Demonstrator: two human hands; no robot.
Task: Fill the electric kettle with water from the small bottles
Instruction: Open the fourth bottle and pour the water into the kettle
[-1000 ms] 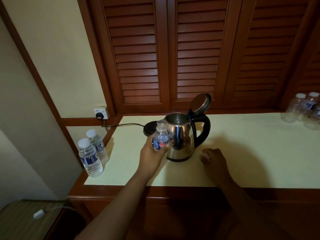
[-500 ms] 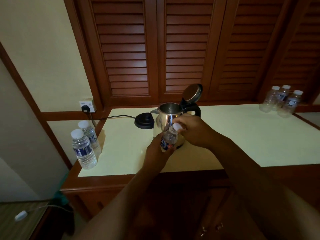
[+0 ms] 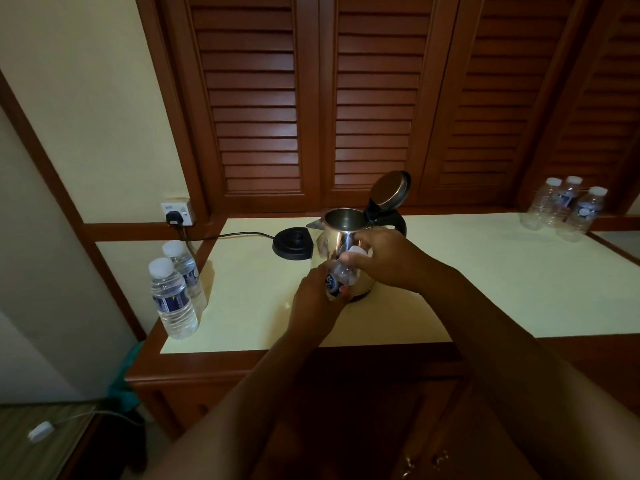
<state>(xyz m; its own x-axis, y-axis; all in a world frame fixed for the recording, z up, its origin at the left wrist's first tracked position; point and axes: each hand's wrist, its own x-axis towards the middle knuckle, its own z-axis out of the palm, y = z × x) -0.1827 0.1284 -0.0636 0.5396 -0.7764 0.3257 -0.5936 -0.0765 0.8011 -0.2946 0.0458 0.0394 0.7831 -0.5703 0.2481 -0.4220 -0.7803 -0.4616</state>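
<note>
steel kettle [image 3: 341,237] unmoved; left hand [image 3: 313,301] still clamped on bottle [image 3: 337,282], right hand [image 3: 384,258] still pinching its cap [image 3: 356,251].

Kettle [image 3: 341,242] lower body hidden behind hands — bottle cap [image 3: 356,251] mostly covered; labels too small to read.

Left hand [image 3: 313,299] is gripping small bottle [image 3: 338,280], tilted toward 1 o'clock; right hand [image 3: 384,259] is pinching its white cap [image 3: 357,251]. Steel kettle [image 3: 341,233] is standing just behind, lid [image 3: 390,188] open. Black base [image 3: 292,243] is sitting at the kettle's 9 o'clock.
</note>
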